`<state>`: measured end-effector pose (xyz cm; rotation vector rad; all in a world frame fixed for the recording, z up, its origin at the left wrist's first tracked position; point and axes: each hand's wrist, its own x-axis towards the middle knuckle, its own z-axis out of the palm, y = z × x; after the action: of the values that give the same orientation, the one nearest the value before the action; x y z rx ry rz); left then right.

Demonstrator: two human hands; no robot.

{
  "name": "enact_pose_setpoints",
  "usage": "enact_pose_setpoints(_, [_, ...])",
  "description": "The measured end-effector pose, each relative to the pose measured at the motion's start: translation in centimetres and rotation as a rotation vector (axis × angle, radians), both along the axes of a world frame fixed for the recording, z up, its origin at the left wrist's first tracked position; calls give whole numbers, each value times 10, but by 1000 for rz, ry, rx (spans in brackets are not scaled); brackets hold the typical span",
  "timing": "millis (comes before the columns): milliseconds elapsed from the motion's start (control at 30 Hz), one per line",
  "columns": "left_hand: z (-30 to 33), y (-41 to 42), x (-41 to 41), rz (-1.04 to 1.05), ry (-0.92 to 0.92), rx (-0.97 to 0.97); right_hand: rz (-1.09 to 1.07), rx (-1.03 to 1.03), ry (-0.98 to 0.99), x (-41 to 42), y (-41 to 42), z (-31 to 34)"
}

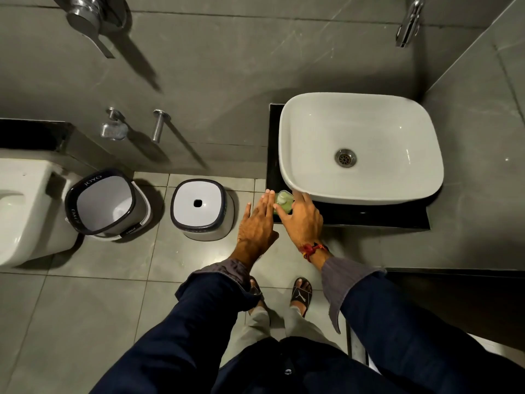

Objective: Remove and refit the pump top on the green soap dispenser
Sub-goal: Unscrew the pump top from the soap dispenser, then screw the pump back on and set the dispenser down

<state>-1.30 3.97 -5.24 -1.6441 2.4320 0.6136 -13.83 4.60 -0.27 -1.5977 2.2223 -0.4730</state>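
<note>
The green soap dispenser (284,204) stands at the front left corner of the black bench (369,216), just beside the front left edge of the white sink (360,146) that sits on the same bench. Its pale pump top (281,198) is on the bottle, seen from above between the two hands.

The right hand (302,220) reaches in from the front edge of the bench and curls around the right side of the dispenser, with its fingers (301,199) against the bottle near the sink's rim and the thumb coming round the near side. It appears to be gripping the bottle, though the contact is partly hidden by the hand itself. A red thread band (311,248) circles that wrist, above a grey cuff and dark blue sleeve.

The left hand (257,223) lies flat and open to the left of the dispenser, past the left edge of the bench, with its fingers (267,200) held straight and together; their tips come up against the left side of the bottle, and nothing is grasped in them.

On the tiled floor (85,308) left of the bench stand a white stool (201,209) with a dark rim and, further left, a bucket (106,203) with a dark rim. A toilet (25,211) shows at the left edge. The person's feet in dark sandals (301,295) are on the floor below the hands.
</note>
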Motion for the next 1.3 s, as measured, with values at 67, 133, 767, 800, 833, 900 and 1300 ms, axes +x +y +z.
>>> enact_pose_setpoints(67, [-1,0,0,12,17,-4,-19,-45,-2,0,10,-1])
enact_pose_setpoints(133, [-2,1,0,25,32,-8,-36,-87,7,3,15,-2])
enact_pose_setpoints(767, [2,5,1,160,200,116,-184,-47,-305,1,27,-19])
enact_pose_setpoints(800, [1,6,-1,218,271,166,-191,45,-418,-3,28,-23])
enact_pose_setpoints(833, [1,7,-3,258,323,206,-185,131,-525,-5,28,-27])
enact_pose_setpoints(900, [0,9,-7,304,402,250,-148,229,-661,-7,28,-32])
enact_pose_setpoints(1300, [10,-23,-9,431,514,381,-71,244,-699,-2,6,-39])
